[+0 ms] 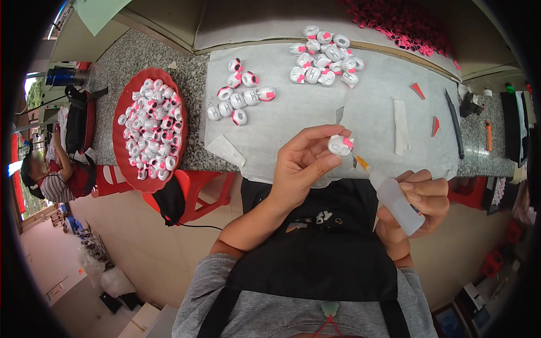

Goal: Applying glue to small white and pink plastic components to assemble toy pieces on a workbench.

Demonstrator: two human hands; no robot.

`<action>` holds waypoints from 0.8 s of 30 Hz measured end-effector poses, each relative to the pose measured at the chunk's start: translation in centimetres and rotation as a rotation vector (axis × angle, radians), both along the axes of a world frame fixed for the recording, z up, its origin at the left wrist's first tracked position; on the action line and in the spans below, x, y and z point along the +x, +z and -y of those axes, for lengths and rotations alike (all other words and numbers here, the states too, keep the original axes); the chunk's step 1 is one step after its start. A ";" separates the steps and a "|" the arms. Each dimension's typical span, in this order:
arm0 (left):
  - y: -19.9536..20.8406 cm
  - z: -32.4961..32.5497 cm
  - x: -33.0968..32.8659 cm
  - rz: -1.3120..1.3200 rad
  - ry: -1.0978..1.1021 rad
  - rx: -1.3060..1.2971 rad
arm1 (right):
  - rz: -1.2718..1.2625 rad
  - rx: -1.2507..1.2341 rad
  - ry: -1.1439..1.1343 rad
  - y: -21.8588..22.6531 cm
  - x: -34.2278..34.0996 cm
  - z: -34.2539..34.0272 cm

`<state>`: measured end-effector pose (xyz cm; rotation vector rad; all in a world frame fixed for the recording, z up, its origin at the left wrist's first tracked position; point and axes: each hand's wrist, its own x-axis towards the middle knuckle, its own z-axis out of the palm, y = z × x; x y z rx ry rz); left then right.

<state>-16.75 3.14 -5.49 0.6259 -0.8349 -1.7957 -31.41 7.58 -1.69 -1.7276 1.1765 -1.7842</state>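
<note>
My left hand [304, 163] pinches small white-and-pink round plastic piece [340, 145] between thumb and fingertips, above near edge of grey-sheeted desk [315, 112]. My right hand [420, 200] wraps clear squeeze bottle [397, 201], orange nozzle [360, 162] tilted up-left, tip just beside piece. On sheet: two clusters of same pieces, one [239, 93] left of centre, one [326, 55] further back. Red round tray [121, 143] heaped with more, at desk's left. White paper strip [400, 127] to right.

I see a small craft workshop: a granite tabletop [112, 121], a red tray [125, 147] heaped with white-and-pink parts [151, 129], red stools [194, 188].
</note>
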 end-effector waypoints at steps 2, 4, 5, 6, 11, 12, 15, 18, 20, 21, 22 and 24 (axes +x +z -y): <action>0.0 0.0 0.0 0.006 -0.001 0.006 | -0.002 0.001 0.002 0.0 0.0 0.0; 0.0 0.0 0.0 0.013 -0.002 0.011 | 0.007 -0.002 0.030 -0.1 -0.1 0.0; -0.1 0.1 0.0 0.013 -0.005 0.003 | 0.008 0.000 0.030 -0.1 -0.1 0.1; -0.1 0.1 -0.1 0.014 -0.008 -0.005 | 0.015 -0.007 0.031 -0.2 -0.1 0.1; 0.0 0.1 -0.2 0.014 -0.020 0.008 | 0.021 -0.007 0.044 -0.4 0.0 0.1; 0.0 0.1 -0.3 0.013 -0.025 0.010 | 0.052 -0.022 0.004 -0.6 0.3 0.1; 0.1 0.2 -0.3 0.010 -0.027 0.023 | 0.041 -0.016 0.019 -0.3 -0.1 0.1; 0.1 0.2 -0.3 0.010 -0.023 0.012 | 0.002 0.006 0.069 -0.1 -0.2 0.2; 0.0 0.1 -0.3 0.015 -0.017 0.014 | 0.004 0.004 0.065 -0.1 -0.1 0.0; -0.1 0.0 -0.3 0.020 -0.012 0.024 | 0.010 0.012 0.047 -0.1 -0.1 0.0; -0.1 -0.1 -0.3 0.019 -0.010 0.016 | 0.017 0.020 0.029 -0.1 0.0 -0.1; 0.0 -0.2 -0.3 0.012 -0.020 0.011 | 0.036 0.003 0.015 -0.2 0.0 -0.1</action>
